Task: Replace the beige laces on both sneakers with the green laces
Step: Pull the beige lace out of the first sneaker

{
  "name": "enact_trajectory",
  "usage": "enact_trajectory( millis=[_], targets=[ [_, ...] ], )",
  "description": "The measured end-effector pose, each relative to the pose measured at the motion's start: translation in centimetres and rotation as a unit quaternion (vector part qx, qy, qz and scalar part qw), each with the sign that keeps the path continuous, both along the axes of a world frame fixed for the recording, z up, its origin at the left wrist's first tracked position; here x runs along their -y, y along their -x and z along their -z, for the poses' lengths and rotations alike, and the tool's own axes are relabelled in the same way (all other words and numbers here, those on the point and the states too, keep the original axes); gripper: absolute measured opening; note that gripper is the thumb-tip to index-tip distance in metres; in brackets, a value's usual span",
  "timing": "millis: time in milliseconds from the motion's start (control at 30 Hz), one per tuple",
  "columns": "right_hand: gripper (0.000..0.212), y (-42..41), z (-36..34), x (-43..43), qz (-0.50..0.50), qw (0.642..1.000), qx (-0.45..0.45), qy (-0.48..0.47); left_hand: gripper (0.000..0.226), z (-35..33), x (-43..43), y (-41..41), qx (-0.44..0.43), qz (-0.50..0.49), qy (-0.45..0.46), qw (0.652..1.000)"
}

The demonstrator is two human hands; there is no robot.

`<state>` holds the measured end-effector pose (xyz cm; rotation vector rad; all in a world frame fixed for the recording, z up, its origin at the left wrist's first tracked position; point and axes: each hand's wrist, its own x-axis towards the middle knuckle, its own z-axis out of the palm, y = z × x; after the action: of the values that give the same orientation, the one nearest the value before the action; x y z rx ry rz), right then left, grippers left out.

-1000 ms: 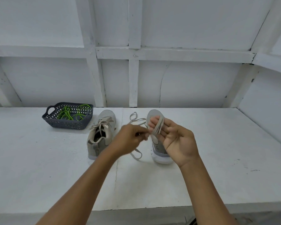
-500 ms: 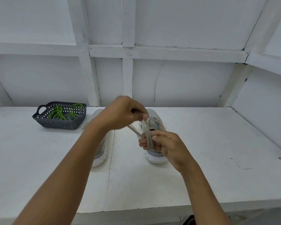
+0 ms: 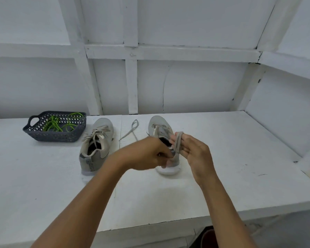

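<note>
Hands: held close together above the right sneaker, not touching each other.
- Left hand [image 3: 147, 155]: fingers curled, pinching the lower run of the beige lace just beside the right palm. The contact is blurred.
- Right hand [image 3: 193, 154]: fingers extended and upright, with the lace wound round them in several turns.

Beige lace [image 3: 178, 142]: looped over the right fingers. Its loose tail [image 3: 132, 129] lies on the table between the two sneakers and trails toward the left hand.

Right sneaker [image 3: 160, 129]: toe pointing away, heel partly hidden behind the hands. No lace is visible in the part that shows.

Left sneaker [image 3: 97, 149]: stands beside it, apart, with beige lacing [image 3: 95, 136] threaded and tied.

Green laces [image 3: 59, 123]: lie bundled in the dark perforated basket [image 3: 55, 137], at far left, near the left sneaker's toe.

Table [image 3: 222, 167]: white, and carries all of these items.
</note>
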<state>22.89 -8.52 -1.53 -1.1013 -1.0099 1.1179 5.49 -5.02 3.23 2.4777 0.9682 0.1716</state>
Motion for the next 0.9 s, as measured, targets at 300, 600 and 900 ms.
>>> enact_trajectory(
  millis=[300,600,900],
  targets=[
    [0.048,1.0,-2.3,1.6,-0.133,0.988,-0.071,0.027,0.009,-1.8,-2.8,2.5,0.267,-0.165,-0.025,0.949],
    [0.034,1.0,-1.0,-0.1,-0.042,0.995,-0.087,-0.025,0.015,0.8,0.9,0.7,0.025,-0.025,0.027,0.999],
    [0.056,1.6,-1.4,1.6,-0.114,0.991,0.062,0.019,0.002,-2.8,-2.1,3.7,0.223,-0.162,-0.020,0.961]
  ],
)
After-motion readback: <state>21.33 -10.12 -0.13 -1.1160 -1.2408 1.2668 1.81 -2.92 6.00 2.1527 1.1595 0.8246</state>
